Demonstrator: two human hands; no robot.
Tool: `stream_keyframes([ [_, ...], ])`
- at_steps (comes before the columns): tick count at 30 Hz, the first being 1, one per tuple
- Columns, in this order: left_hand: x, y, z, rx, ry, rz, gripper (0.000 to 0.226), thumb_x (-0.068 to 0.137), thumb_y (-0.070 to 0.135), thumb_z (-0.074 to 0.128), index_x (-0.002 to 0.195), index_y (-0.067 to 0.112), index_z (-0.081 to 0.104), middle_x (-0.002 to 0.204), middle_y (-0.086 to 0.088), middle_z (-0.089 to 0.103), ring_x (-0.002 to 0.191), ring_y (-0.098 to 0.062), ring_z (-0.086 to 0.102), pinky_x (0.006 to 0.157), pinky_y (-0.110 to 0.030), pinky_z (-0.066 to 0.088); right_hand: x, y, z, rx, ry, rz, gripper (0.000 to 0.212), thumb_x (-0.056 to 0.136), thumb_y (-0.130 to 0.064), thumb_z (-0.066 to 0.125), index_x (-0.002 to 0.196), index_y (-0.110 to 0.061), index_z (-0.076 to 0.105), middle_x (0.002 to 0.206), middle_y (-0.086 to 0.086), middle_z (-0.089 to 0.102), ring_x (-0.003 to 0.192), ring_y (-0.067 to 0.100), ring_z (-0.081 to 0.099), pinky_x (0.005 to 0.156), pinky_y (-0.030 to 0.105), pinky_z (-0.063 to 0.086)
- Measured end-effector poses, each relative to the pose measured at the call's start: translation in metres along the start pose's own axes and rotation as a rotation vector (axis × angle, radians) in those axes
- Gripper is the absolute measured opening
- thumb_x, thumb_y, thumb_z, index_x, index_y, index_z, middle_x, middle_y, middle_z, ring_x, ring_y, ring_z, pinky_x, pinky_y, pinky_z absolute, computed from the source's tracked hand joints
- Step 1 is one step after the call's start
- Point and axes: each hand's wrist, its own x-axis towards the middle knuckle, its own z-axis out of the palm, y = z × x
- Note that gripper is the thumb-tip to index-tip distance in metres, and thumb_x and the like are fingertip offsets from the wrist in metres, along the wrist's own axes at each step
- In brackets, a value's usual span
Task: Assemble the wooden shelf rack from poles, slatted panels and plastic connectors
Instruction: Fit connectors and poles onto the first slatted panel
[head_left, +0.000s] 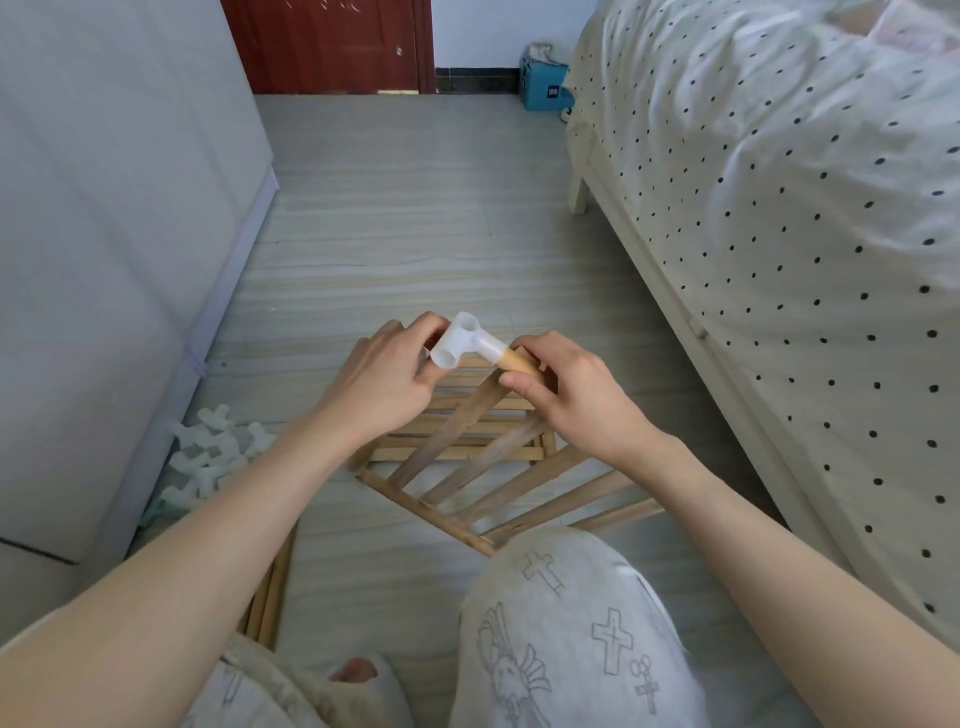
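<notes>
Now, with my left hand (384, 379) gripping the white plastic connector (465, 343) and my right hand (566, 395) pinching the pole (517, 361) above the slatted panels (467, 457), I should push straight, twisting slightly, until it seats.

arms (218, 525): bare | trousers (566, 639): pale grey, cross prints

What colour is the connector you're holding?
White, slightly translucent plastic connector, pushed onto a tan pole; seen in the head view.
</notes>
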Motion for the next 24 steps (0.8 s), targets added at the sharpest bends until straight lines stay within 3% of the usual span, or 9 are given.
stream_keyframes([
  [3, -0.002, -0.004, 0.001, -0.092, -0.047, -0.041, 0.010, 0.094, 0.032, 0.051, 0.099, 0.037, 0.045, 0.084, 0.006, 0.053, 0.078, -0.012, 0.052, 0.063, -0.029, 0.036, -0.002, -0.001, 0.001, 0.045, 0.032, -0.028, 0.029, 0.093, -0.027, 0.056, 0.117, -0.012, 0.056, 0.095, -0.005, 0.051, 0.080, 0.011, 0.046, 0.072, 0.025, 0.036],
  [6, -0.002, -0.002, 0.001, -0.153, -0.028, -0.054, 0.010, 0.094, 0.032, 0.051, 0.093, 0.041, 0.049, 0.078, 0.007, 0.053, 0.075, 0.002, 0.051, 0.061, -0.016, 0.033, -0.003, -0.004, 0.000, 0.036, 0.048, -0.076, 0.030, 0.093, -0.023, 0.056, 0.120, -0.013, 0.055, 0.096, -0.004, 0.052, 0.080, 0.012, 0.048, 0.073, 0.026, 0.039],
  [8, -0.002, 0.000, 0.003, -0.218, -0.017, -0.055, 0.014, 0.095, 0.029, 0.050, 0.087, 0.041, 0.049, 0.077, -0.005, 0.059, 0.068, 0.012, 0.053, 0.057, -0.008, 0.036, -0.002, -0.007, 0.002, 0.042, 0.085, -0.060, 0.027, 0.092, -0.024, 0.056, 0.117, -0.014, 0.058, 0.092, -0.007, 0.049, 0.078, 0.011, 0.049, 0.073, 0.029, 0.043],
  [10, -0.001, 0.000, 0.005, -0.215, -0.035, -0.068, 0.013, 0.096, 0.029, 0.049, 0.087, 0.038, 0.051, 0.079, -0.010, 0.061, 0.070, 0.006, 0.056, 0.059, -0.009, 0.037, -0.001, -0.008, 0.003, 0.046, 0.113, -0.025, 0.025, 0.092, -0.028, 0.057, 0.112, -0.014, 0.062, 0.091, -0.008, 0.049, 0.078, 0.011, 0.050, 0.074, 0.033, 0.045],
  [12, 0.000, -0.002, 0.009, -0.194, -0.057, -0.085, 0.008, 0.096, 0.031, 0.048, 0.097, 0.035, 0.054, 0.088, -0.008, 0.063, 0.086, -0.012, 0.057, 0.074, -0.027, 0.044, 0.000, -0.009, 0.004, 0.026, 0.109, -0.015, 0.025, 0.092, -0.032, 0.056, 0.110, -0.015, 0.063, 0.091, -0.009, 0.050, 0.080, 0.012, 0.053, 0.075, 0.036, 0.046],
  [14, -0.001, 0.001, 0.010, -0.162, -0.044, -0.086, 0.013, 0.096, 0.031, 0.047, 0.106, 0.032, 0.056, 0.086, -0.004, 0.063, 0.091, -0.024, 0.053, 0.079, -0.041, 0.043, 0.000, -0.010, 0.001, -0.004, 0.102, -0.026, 0.026, 0.093, -0.035, 0.054, 0.109, -0.016, 0.063, 0.090, -0.008, 0.052, 0.080, 0.016, 0.055, 0.073, 0.036, 0.046],
  [17, -0.002, 0.014, 0.007, -0.128, 0.033, -0.035, 0.016, 0.094, 0.029, 0.051, 0.108, 0.031, 0.059, 0.073, 0.017, 0.051, 0.079, -0.014, 0.051, 0.071, -0.034, 0.035, 0.000, -0.009, -0.005, -0.062, 0.097, -0.056, 0.029, 0.093, -0.039, 0.052, 0.106, -0.014, 0.060, 0.086, -0.002, 0.056, 0.075, 0.020, 0.055, 0.068, 0.037, 0.046],
  [21, 0.005, 0.021, -0.010, -0.284, -0.061, -0.070, 0.012, 0.089, 0.035, 0.056, 0.098, 0.030, 0.062, 0.083, 0.021, 0.062, 0.088, -0.012, 0.062, 0.071, -0.027, 0.045, 0.002, -0.008, -0.015, -0.078, 0.115, -0.076, 0.030, 0.095, -0.039, 0.046, 0.102, -0.012, 0.058, 0.081, -0.008, 0.051, 0.072, 0.021, 0.055, 0.065, 0.035, 0.044],
  [24, 0.007, 0.025, -0.015, -0.084, 0.075, -0.051, 0.025, 0.082, 0.044, 0.065, 0.102, 0.028, 0.064, 0.080, 0.024, 0.050, 0.086, -0.008, 0.051, 0.073, -0.027, 0.035, 0.011, -0.010, -0.022, -0.047, 0.178, -0.038, 0.028, 0.096, -0.038, 0.044, 0.094, -0.014, 0.056, 0.072, -0.010, 0.049, 0.067, 0.021, 0.053, 0.064, 0.036, 0.044],
])
